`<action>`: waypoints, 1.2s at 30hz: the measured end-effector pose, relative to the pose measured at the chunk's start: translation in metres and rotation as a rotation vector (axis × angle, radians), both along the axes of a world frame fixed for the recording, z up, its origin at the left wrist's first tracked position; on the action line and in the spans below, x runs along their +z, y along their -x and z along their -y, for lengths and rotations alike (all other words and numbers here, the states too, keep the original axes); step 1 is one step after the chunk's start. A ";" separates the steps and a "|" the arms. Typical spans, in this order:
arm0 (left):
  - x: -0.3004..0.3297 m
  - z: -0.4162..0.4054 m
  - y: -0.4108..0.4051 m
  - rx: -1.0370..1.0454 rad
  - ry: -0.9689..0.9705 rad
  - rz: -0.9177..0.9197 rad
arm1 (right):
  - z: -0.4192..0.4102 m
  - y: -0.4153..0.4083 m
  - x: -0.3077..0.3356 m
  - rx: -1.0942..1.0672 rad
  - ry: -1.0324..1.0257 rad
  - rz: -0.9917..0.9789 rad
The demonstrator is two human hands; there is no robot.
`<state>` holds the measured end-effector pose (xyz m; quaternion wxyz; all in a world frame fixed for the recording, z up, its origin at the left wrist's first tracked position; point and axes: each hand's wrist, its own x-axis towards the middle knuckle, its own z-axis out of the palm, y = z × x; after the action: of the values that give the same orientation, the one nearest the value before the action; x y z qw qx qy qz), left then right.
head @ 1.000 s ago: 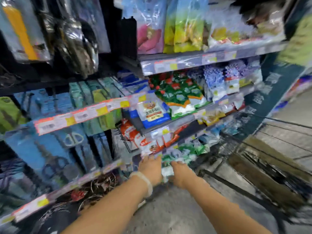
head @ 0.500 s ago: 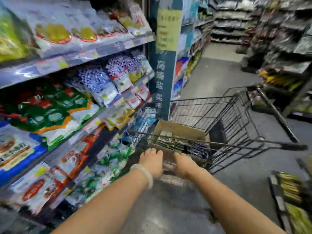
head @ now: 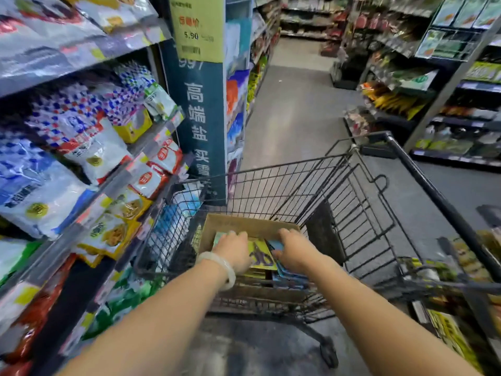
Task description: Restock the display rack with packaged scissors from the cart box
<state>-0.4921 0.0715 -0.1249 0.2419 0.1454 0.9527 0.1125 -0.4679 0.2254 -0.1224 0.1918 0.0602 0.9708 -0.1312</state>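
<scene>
- I have both hands down inside the cardboard box [head: 245,226] that sits in the wire shopping cart [head: 360,196], so I judge this to be the pick-up step of the restock.
- My left hand [head: 234,251], with a pale bangle [head: 221,267] at its wrist, lies on the yellow-green scissor pack [head: 260,253] on top of the stack; the fingers reach forward over its far edge, but I cannot tell whether they are curled round it or just lie flat on it.
- My right hand [head: 294,251] rests on the blue packs [head: 287,275] just beside it, fingers spread toward the box's back wall; whether it has hold of anything is hidden from me as well.
- The packaged scissors are all in the box, stacked flat in at least two piles; none is lifted clear.
- The shelves [head: 113,185] to my left carry bagged goods, and I see no scissor rack from here.
- The next move, as I judge it, calls for a firm pinch on one or a few packs, a lift clear of the box and cart rim, then a turn to find the display rack, which is out of view.
</scene>
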 end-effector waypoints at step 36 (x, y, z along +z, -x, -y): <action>-0.198 -0.132 0.148 0.210 -0.031 0.600 | -0.129 0.153 -0.232 -0.337 0.137 0.704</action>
<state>-0.6399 0.2038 -0.3224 0.4969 0.0102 0.8469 0.1891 -0.6210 0.3539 -0.3542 0.4923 0.2469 0.8111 -0.1968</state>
